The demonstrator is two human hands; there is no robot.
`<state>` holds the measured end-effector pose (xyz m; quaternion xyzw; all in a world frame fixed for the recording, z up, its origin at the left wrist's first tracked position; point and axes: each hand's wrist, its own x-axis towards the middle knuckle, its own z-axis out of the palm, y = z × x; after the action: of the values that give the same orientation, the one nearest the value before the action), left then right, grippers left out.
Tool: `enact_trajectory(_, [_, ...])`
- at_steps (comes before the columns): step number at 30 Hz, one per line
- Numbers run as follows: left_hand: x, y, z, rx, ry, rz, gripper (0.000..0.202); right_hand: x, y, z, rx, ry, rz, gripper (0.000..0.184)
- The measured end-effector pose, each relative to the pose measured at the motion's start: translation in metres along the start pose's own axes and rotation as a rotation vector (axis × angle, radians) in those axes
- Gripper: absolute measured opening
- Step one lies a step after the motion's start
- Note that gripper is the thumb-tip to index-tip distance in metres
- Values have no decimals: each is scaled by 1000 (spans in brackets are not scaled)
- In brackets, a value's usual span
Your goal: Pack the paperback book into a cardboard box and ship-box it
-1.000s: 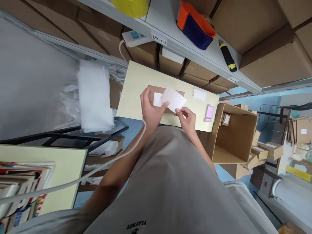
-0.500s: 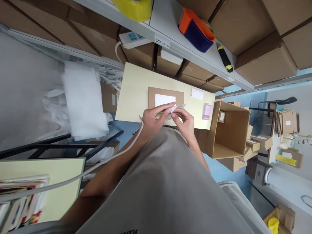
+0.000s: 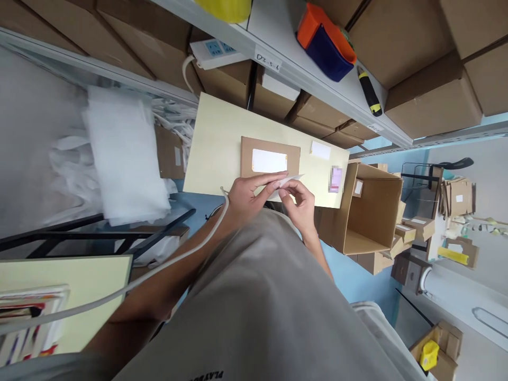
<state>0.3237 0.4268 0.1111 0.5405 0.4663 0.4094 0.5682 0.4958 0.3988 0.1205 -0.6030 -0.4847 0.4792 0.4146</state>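
A small white paper label (image 3: 292, 179) is pinched between my two hands, close to my body at the table's near edge. My left hand (image 3: 249, 193) grips its left side between thumb and fingers. On the other side, my right hand (image 3: 298, 202) has bent fingers and thumb closed on the label's lower edge. Just beyond the hands, a flat brown cardboard box (image 3: 246, 153) lies on the cream table (image 3: 218, 132). On its top is a white label (image 3: 270, 160). The label's underside and part of its face are hidden by my fingers.
Another white label (image 3: 320, 150) and a pinkish blurred card (image 3: 335, 180) lie at the table's right. An open carton (image 3: 373, 211) stands beyond that end. The shelf above holds an orange-and-blue tape dispenser (image 3: 326, 45) and a cutter (image 3: 370, 94). A white cable (image 3: 186, 259) crosses my left forearm.
My hands have moved slightly down in the picture with the label still between them. My right fingers are a little more curled. The view has shifted slightly.
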Motion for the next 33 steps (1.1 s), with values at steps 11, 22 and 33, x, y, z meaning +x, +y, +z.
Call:
enact_trajectory(11, [2,11,-2,31,14,-13,64,15,0,-6,-15,-61,-90,33])
enact_trajectory(22, [-5,-2,-6,-162,101,-122,58,11,-4,8,-17,-104,-80,30])
enact_trajectory(33, [22,-87,-19,-717,483,-345,35,8,19,8,79,-132,135,28])
